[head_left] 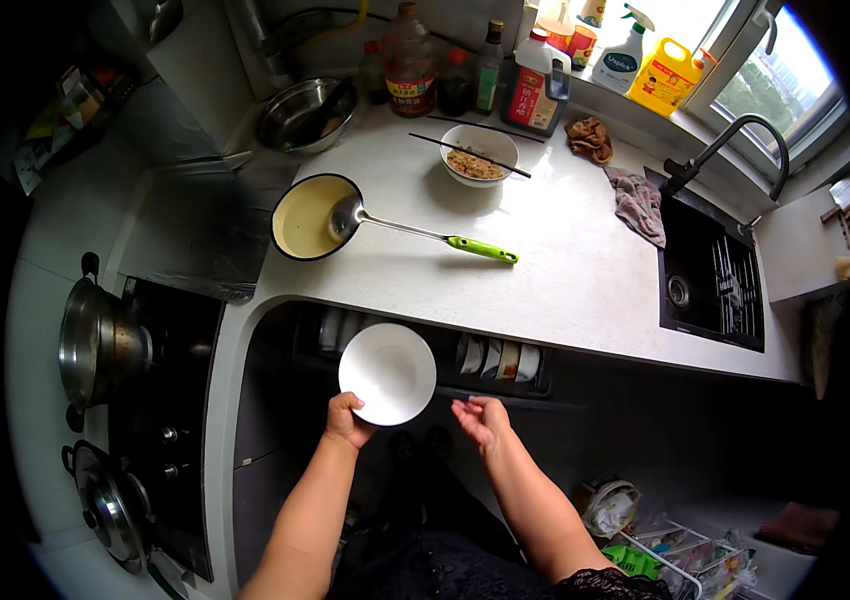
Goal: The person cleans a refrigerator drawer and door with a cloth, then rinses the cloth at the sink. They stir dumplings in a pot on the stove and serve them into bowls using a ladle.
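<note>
My left hand grips the near-left rim of a white bowl, which faces up and shows nothing inside. Just right of the bowl, my right hand holds nothing, its fingers apart and loosely bent. Both hands are over the front of an open drawer below the counter edge. Several dishes stand on edge in the drawer's right part. More pale dishes show at its left, partly hidden by the counter and the bowl.
On the white counter sit an enamel basin with a green-handled ladle and a bowl of food with chopsticks across it. Bottles line the back. A stove with a pot is left, a black sink right.
</note>
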Demonstrator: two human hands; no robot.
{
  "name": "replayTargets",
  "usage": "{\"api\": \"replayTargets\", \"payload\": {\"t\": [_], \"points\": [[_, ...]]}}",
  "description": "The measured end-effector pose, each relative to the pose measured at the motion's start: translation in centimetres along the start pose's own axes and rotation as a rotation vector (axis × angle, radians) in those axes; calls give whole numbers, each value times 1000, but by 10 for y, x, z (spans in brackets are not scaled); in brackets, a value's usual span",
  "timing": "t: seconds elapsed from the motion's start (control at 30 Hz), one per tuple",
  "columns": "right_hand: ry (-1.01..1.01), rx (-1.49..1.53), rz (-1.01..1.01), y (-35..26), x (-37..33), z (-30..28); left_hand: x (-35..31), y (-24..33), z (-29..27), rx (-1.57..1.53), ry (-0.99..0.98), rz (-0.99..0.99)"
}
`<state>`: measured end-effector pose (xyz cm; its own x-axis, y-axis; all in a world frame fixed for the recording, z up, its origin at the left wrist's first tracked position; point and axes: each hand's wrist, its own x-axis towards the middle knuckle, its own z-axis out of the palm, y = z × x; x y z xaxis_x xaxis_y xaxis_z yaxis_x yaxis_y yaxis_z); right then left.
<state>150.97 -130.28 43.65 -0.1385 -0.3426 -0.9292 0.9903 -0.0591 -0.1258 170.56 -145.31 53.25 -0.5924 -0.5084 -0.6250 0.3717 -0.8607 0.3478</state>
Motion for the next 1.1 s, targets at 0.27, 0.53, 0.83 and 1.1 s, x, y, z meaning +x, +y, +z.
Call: {"api": "replayTargets", "payload": {"t": [0.27, 0.53, 0.83, 1.1], "points": [[-243, 173, -348, -37, 49, 58, 42, 8, 35, 8, -131, 33], [-437, 183, -267, -62, 59, 63, 49, 5, 40, 7, -113, 33], [-415, 56, -144, -71, 40, 67, 45, 12, 55, 53, -86, 53], [100, -1532, -1814, -108, -51, 174, 1, 27, 70, 45, 5, 127]]}}
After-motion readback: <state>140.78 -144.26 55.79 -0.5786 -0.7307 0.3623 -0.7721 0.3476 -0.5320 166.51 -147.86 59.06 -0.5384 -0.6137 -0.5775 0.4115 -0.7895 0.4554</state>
